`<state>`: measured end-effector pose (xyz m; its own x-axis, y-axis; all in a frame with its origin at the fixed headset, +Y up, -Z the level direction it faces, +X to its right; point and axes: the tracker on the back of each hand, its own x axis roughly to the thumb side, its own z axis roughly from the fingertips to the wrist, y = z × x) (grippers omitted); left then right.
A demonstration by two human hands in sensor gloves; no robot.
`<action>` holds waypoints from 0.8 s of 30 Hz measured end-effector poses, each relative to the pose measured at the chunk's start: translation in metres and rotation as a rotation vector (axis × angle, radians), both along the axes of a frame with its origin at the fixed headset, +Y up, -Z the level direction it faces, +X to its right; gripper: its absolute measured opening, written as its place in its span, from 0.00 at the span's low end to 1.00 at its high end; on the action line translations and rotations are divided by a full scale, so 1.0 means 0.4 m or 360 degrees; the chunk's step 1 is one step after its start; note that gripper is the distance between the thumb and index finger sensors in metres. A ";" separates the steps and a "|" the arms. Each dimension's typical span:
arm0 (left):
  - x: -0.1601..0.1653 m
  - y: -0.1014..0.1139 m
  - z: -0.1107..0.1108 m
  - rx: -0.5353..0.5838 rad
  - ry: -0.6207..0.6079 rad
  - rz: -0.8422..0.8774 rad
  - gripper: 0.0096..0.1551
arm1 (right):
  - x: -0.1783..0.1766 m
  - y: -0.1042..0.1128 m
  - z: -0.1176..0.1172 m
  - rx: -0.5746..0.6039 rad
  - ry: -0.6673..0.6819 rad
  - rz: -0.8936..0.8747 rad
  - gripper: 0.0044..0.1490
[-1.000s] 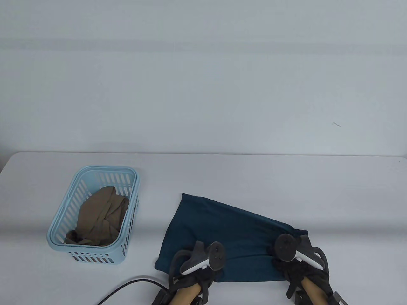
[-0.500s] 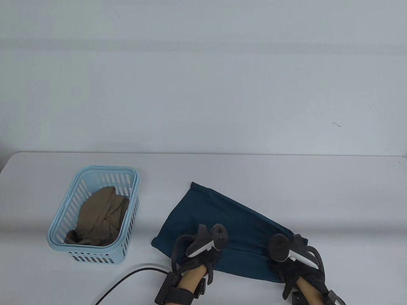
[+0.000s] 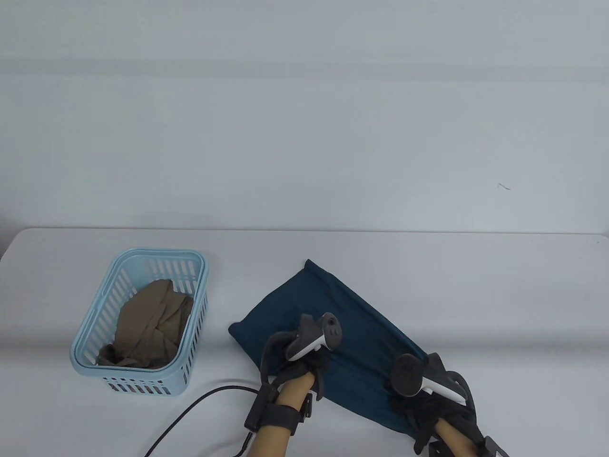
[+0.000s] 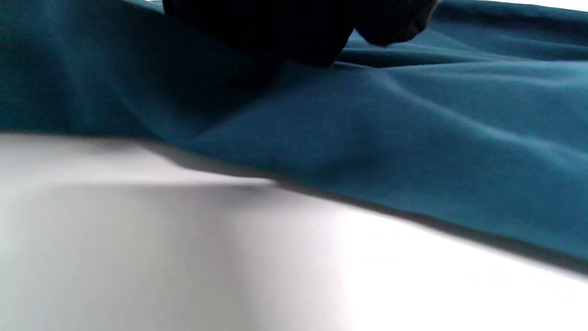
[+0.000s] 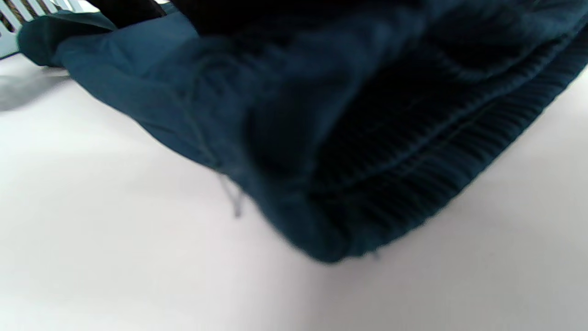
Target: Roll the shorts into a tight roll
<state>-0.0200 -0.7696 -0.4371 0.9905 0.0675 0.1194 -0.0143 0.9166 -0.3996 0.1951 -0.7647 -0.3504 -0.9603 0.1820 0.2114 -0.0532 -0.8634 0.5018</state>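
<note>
Teal shorts (image 3: 333, 328) lie flat on the counter (image 3: 428, 285), slanting from 11 to 5 o'clock. Both gloved hands (left hand (image 3: 304, 362), right hand (image 3: 428, 404)) rest on them; whether either grip is closed cannot be told.

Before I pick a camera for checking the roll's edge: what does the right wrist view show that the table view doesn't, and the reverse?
Only the right wrist view shows the ribbed waistband and a loose thread at the shorts' near corner.

Only the table view shows the basket's tan cloth, the cable, the left hand and right hand on the shorts, and the shorts' whole slanted outline.

Both show the teal shorts lying unrolled on the white table, plus some of the basket.
</note>
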 end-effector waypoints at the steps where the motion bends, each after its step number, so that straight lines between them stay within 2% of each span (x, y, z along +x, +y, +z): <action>1: 0.001 0.000 -0.004 0.0001 -0.0003 -0.0016 0.25 | -0.003 0.001 0.001 -0.0010 0.0004 -0.0007 0.33; 9: 0.015 -0.004 -0.039 -0.0096 -0.0005 -0.0116 0.25 | -0.013 -0.004 0.000 -0.0080 0.0025 -0.0095 0.33; 17: 0.045 -0.015 -0.069 -0.0185 -0.0060 -0.0344 0.31 | -0.038 -0.009 0.000 -0.0128 0.0055 -0.0165 0.34; 24: 0.050 -0.020 -0.094 -0.0178 -0.0060 -0.0412 0.31 | -0.051 -0.017 -0.005 -0.0140 0.0050 -0.0240 0.34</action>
<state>0.0000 -0.7776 -0.4746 0.9715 -0.1724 0.1625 0.2313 0.8380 -0.4942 0.1747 -0.7714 -0.3524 -0.9139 0.3427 0.2177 -0.1619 -0.7994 0.5786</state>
